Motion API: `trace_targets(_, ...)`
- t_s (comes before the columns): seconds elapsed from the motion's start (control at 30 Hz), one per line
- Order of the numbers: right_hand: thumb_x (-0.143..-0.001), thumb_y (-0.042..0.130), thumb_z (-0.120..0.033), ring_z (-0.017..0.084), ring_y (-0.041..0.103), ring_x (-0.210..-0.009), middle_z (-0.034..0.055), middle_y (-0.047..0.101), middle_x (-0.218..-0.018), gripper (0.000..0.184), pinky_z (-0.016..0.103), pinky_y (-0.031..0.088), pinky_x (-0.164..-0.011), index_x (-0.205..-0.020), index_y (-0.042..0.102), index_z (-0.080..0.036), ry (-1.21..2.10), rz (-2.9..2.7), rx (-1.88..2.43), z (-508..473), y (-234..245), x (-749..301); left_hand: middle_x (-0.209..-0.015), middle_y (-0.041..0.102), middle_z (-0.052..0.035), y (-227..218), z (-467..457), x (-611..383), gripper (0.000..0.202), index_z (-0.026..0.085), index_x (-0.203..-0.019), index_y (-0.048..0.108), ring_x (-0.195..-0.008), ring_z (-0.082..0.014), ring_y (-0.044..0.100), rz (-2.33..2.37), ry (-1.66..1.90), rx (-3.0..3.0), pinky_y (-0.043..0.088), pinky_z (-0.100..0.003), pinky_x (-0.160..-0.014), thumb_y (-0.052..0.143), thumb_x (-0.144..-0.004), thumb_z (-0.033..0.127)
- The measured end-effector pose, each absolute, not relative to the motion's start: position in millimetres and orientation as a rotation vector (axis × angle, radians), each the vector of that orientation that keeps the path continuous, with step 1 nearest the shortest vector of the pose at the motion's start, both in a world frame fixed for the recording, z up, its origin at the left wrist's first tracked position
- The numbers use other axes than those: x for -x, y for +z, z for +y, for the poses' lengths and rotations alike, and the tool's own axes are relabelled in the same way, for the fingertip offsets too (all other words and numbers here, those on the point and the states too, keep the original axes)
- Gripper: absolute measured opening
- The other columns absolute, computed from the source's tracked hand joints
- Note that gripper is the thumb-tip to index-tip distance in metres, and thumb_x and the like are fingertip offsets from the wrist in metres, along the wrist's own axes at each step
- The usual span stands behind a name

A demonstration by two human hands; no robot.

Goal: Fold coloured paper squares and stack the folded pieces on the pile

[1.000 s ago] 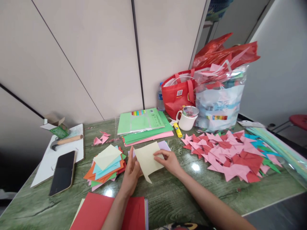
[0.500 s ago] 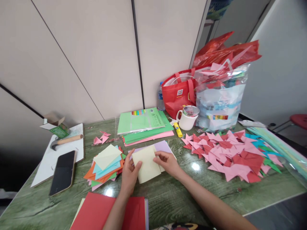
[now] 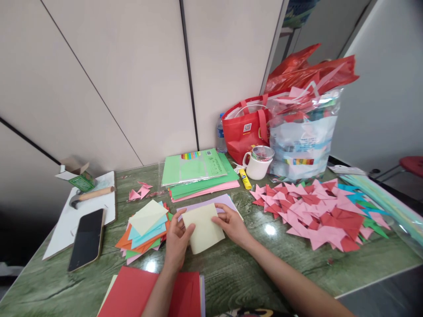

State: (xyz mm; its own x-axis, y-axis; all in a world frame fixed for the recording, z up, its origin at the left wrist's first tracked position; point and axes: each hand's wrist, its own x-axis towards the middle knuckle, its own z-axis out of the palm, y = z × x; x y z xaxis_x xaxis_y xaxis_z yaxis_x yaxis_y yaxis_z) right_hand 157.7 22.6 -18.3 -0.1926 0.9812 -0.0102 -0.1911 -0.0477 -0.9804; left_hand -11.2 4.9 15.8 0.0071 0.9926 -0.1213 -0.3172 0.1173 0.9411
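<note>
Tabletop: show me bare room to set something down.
Bare patches lie between the right forearm and the folded papers, and between phone and red sheets. The back is crowded with green paper, glue stick, mug and red bag; the middle, with the left hand, right hand and cream sheet.

Bare hands (image 3: pixel 176 242), bare forearms (image 3: pixel 284 274), sliver of black garment (image 3: pixel 257 313) with cream and reddish print

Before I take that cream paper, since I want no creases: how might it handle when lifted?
The cream paper is probably light, as it looks thin. It seems fairly stiff, spanning nearly flat between the left hand and right hand. Its thin edges suggest a hard pinch could crease it.
</note>
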Motion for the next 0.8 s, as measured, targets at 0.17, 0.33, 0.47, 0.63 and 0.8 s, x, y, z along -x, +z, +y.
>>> trace_targets(0.17, -0.075, 0.054, -0.041, 0.015, 0.059, -0.058, -0.0015, 0.062, -0.062, 0.031, 0.026, 0.046, -0.054, -0.098, 0.053, -0.02, 1.428, -1.284, 0.978, 22.6, -20.9, -157.6, -0.095, 0.065, -0.0053, 13.7, 6.1, 11.9, 0.061, 0.026, -0.117, 0.04, -0.08, -0.0191, 0.063, 1.059, 1.301, -0.904, 0.05, -0.028, -0.065, 0.068, -0.063, 0.021)
trace_targets(0.33, -0.077, 0.051, -0.042, 0.013, 0.055, -0.056, -0.0017, 0.06, -0.062, 0.031, 0.023, 0.043, -0.053, -0.095, 0.056, -0.018, 1.438, -1.32, 0.946, 22.9, -21.7, -158.3, -0.097, 0.064, -0.0061, 14.5, 6.1, 12.4, 0.061, 0.025, -0.117, 0.04, -0.079, -0.0186, 0.063, 1.061, 1.281, -0.911, 0.05, -0.029, -0.066, 0.067, -0.063, 0.02)
trace_targets(0.47, -0.076, 0.052, -0.043, 0.012, 0.055, -0.058, -0.0005, 0.061, -0.065, 0.033, 0.022, 0.041, -0.054, -0.094, 0.057, -0.016, 1.465, -1.32, 0.932, 23.9, -21.8, -158.7, -0.094, 0.064, -0.0064, 13.9, 6.1, 13.9, 0.058, 0.023, -0.116, 0.04, -0.076, -0.018, 0.062, 1.069, 1.256, -0.926, 0.05, -0.027, -0.062, 0.067, -0.064, 0.021)
trace_targets(0.63, -0.074, 0.055, -0.042, 0.013, 0.055, -0.059, -0.0003, 0.062, -0.066, 0.033, 0.023, 0.041, -0.056, -0.094, 0.058, -0.016, 1.495, -1.293, 0.917, 24.1, -20.5, -159.4, -0.088, 0.065, -0.0049, 13.9, 6.3, 13.5, 0.046, 0.022, -0.11, 0.043, -0.073, -0.0178, 0.063, 1.088, 1.26, -0.903, 0.05, -0.026, -0.06, 0.063, -0.069, 0.026)
trace_targets(0.8, -0.074, 0.055, -0.041, 0.013, 0.056, -0.061, 0.0001, 0.064, -0.067, 0.031, 0.023, 0.041, -0.056, -0.092, 0.058, -0.017, 1.543, -1.274, 0.875, 24.1, -19.4, -159.5, -0.084, 0.066, -0.0036, 12.9, 5.6, 13.9, 0.053, 0.022, -0.114, 0.043, -0.071, -0.0181, 0.063, 1.115, 1.269, -0.942, 0.049, -0.027, -0.059, 0.065, -0.066, 0.026)
